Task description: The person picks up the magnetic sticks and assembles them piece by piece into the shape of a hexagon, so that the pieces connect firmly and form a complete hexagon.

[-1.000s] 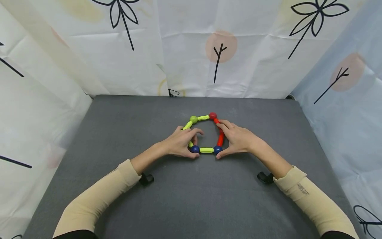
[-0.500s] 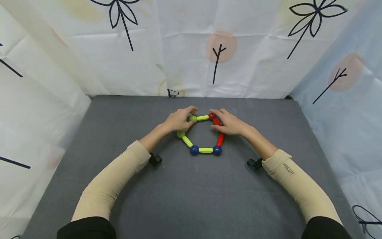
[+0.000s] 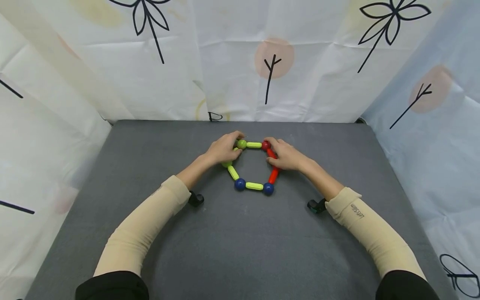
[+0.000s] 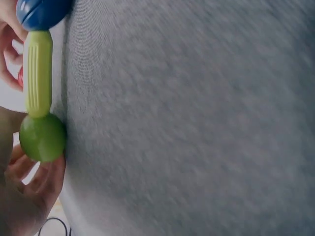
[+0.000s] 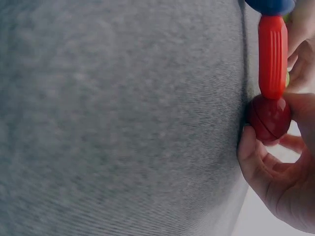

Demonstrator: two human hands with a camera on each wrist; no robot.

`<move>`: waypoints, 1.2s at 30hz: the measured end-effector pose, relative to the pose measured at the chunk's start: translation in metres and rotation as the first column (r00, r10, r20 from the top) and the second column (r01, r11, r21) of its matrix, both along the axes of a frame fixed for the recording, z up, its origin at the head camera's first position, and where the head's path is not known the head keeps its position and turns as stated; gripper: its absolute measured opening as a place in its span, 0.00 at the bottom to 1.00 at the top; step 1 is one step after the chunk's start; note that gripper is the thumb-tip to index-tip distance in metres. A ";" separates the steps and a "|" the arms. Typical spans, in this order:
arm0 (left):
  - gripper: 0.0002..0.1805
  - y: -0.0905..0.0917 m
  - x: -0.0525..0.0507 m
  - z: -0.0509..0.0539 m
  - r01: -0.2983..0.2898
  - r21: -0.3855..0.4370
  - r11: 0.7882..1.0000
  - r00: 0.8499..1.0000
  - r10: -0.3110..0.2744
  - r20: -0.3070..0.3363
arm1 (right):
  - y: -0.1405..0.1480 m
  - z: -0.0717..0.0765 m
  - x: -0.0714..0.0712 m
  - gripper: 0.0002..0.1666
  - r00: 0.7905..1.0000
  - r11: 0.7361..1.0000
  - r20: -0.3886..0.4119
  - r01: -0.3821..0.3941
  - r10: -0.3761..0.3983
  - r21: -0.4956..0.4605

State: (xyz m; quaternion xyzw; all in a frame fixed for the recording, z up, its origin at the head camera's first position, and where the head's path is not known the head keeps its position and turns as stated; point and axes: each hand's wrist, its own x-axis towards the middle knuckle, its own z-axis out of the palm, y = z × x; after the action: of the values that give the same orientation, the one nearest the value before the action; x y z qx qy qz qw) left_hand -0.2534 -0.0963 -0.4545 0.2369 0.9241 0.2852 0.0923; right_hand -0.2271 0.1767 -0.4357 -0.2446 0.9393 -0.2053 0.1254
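A six-sided ring of toy connecting rods and balls lies on the grey table. Its far corners are a green ball (image 3: 241,144) and a red ball (image 3: 266,145); two blue balls, left (image 3: 240,184) and right (image 3: 268,188), form the near corners. My left hand (image 3: 224,149) holds the far green ball between thumb and fingers, partly covering the left green ball (image 4: 43,137). On the other side, my right hand (image 3: 288,155) curls over the far red ball and red rod. The right corner's red ball (image 5: 269,118) shows in the right wrist view, hidden by that hand from above.
The grey tabletop (image 3: 255,241) stretches around the ring. Behind it and at both sides hang pale printed curtains (image 3: 232,62). Black wrist mounts, left (image 3: 196,199) and right (image 3: 316,206), stick out under the forearms.
My left hand has gone from the near left blue ball to the far green ball. My right hand has moved away from the near blue ball to the far red one. The ring has turned slightly.
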 end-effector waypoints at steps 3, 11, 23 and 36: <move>0.31 -0.009 0.000 -0.001 0.008 0.020 1.000 0.999 -0.009 0.038 | 0.000 -0.003 -0.001 0.42 0.999 0.999 -0.011 0.031 -0.031 -0.011; 0.37 -0.021 -0.003 -0.001 0.067 0.099 0.993 0.992 -0.077 0.104 | 0.009 -0.011 -0.010 0.42 1.000 0.999 -0.016 -0.019 0.018 -0.049; 0.39 -0.019 -0.001 -0.001 0.078 0.177 0.981 0.992 -0.094 0.085 | 0.013 -0.014 -0.016 0.41 0.993 0.988 0.012 -0.117 0.119 -0.105; 0.40 -0.018 0.005 0.000 0.079 0.159 0.984 0.988 -0.098 0.120 | 0.011 0.001 -0.006 0.48 0.993 0.994 0.104 -0.052 0.062 -0.100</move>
State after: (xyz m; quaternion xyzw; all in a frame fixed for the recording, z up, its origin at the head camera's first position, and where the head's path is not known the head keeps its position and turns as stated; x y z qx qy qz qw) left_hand -0.2482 -0.1140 -0.4545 0.2655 0.8802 0.3655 0.1453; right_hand -0.2334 0.1876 -0.4344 -0.2657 0.9128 -0.2599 0.1693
